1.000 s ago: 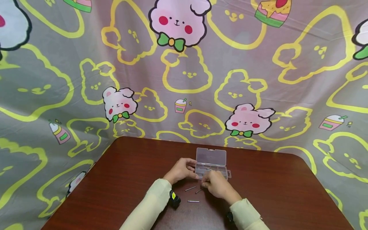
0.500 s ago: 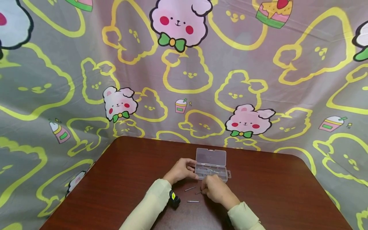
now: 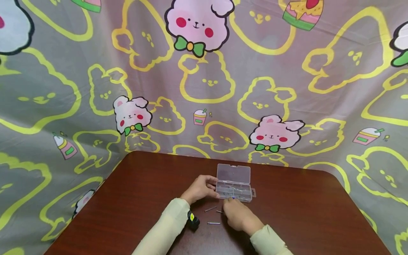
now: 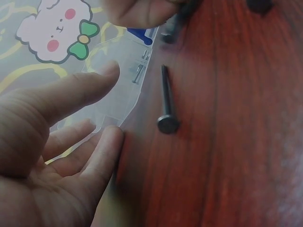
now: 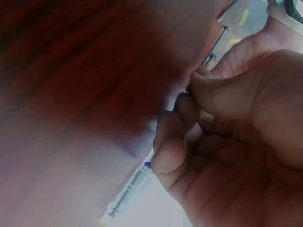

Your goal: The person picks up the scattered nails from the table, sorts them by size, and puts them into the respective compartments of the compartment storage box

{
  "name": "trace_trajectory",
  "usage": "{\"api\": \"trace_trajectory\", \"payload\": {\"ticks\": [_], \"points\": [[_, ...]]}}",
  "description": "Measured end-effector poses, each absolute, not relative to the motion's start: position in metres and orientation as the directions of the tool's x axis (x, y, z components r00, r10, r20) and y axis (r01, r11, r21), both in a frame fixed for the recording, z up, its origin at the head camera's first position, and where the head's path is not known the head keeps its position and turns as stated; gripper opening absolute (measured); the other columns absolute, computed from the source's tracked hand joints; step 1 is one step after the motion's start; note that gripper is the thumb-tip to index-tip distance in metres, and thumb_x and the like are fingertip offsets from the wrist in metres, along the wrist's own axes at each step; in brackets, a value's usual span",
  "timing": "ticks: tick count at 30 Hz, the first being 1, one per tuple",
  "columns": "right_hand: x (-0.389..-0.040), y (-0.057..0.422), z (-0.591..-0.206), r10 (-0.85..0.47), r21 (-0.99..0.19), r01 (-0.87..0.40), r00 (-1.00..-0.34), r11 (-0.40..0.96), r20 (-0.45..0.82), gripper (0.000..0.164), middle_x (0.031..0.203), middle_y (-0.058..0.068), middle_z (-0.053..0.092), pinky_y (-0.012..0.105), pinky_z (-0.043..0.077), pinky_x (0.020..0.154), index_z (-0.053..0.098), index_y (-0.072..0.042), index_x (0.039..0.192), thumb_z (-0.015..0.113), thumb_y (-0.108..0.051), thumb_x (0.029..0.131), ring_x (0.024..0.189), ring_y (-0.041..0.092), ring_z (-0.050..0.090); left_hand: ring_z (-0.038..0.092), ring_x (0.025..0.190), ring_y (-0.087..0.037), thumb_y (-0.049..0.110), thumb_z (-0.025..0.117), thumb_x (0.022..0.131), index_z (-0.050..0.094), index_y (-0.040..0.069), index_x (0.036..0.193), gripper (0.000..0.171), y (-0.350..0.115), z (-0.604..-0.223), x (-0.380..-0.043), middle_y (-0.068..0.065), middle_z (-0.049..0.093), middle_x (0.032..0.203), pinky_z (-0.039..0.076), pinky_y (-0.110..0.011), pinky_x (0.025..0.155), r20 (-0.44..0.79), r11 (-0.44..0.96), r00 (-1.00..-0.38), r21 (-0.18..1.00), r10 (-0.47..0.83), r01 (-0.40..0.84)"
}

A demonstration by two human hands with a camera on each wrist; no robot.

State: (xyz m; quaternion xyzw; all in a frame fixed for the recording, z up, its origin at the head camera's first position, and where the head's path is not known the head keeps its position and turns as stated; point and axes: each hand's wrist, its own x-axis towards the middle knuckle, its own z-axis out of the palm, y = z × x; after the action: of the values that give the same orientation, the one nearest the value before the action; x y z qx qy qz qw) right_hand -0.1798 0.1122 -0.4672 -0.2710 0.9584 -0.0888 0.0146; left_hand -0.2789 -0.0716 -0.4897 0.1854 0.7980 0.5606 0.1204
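Observation:
A clear plastic box (image 3: 217, 186) stands with its lid (image 3: 233, 173) raised, small nails (image 4: 138, 74) in its compartments. My left hand (image 3: 199, 188) rests at the box's left end, fingers loosely extended by its near corner, thumb spread away from the others. In front of the box, the thumb and fingers of my right hand (image 3: 239, 214) pinch one larger grey nail (image 3: 219, 211), its flat head pointing left and its other end hidden by the fingers. Two similar nails lie on the table: a slanted nail (image 3: 210, 209) and, nearer me, a crosswise nail (image 3: 213, 223).
Something blue (image 4: 139, 36) shows at the box's front edge beside my right hand. A hanging tab (image 3: 253, 192) sticks out from the box's right end. The brown table (image 3: 153, 187) meets a printed cloth (image 3: 172, 81) at the back and sides.
My right hand has drawn back slightly from over the box toward the front, uncovering more compartments and the blue thing. The left hand and the two loose nails have stayed put.

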Motion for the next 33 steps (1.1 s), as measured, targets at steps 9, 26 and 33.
{"api": "trace_trajectory", "payload": {"ticks": [9, 26, 33], "points": [[-0.184, 0.120, -0.458, -0.548, -0.424, -0.551, -0.824, 0.719, 0.144, 0.022, 0.070, -0.005, 0.048, 0.029, 0.043, 0.055, 0.055, -0.008, 0.082, 0.061, 0.012, 0.086, 0.063, 0.009, 0.048, 0.065, 0.098, -0.023, 0.001, 0.091, 0.071, 0.066, 0.001, 0.127, 0.061, -0.073, -0.491, -0.280, -0.009, 0.066, 0.119, 0.056, -0.035, 0.078, 0.017, 0.292, -0.896, 0.942, 0.443, 0.162], [-0.206, 0.158, -0.434, -0.357, -0.792, -0.329, -0.922, 0.514, 0.151, 0.013, 0.075, 0.004, 0.057, 0.027, 0.047, 0.057, 0.068, 0.003, 0.093, 0.057, 0.007, 0.099, 0.068, 0.016, 0.054, 0.066, 0.095, -0.025, -0.001, 0.092, 0.068, 0.066, -0.002, 0.124, 0.062, -0.072, -0.488, -0.279, -0.009, 0.068, 0.112, 0.056, -0.033, 0.076, 0.026, 0.278, -0.898, 0.946, 0.439, 0.164], [-0.212, 0.165, -0.436, -0.278, -0.788, -0.283, -0.949, 0.547, 0.148, 0.013, 0.074, 0.005, 0.059, 0.026, 0.044, 0.054, 0.071, 0.002, 0.092, 0.060, 0.006, 0.097, 0.066, 0.015, 0.053, 0.066, 0.097, -0.025, -0.001, 0.092, 0.068, 0.065, -0.002, 0.126, 0.064, -0.072, -0.487, -0.278, -0.011, 0.068, 0.116, 0.056, -0.033, 0.075, 0.017, 0.283, -0.897, 0.946, 0.441, 0.157]]}}
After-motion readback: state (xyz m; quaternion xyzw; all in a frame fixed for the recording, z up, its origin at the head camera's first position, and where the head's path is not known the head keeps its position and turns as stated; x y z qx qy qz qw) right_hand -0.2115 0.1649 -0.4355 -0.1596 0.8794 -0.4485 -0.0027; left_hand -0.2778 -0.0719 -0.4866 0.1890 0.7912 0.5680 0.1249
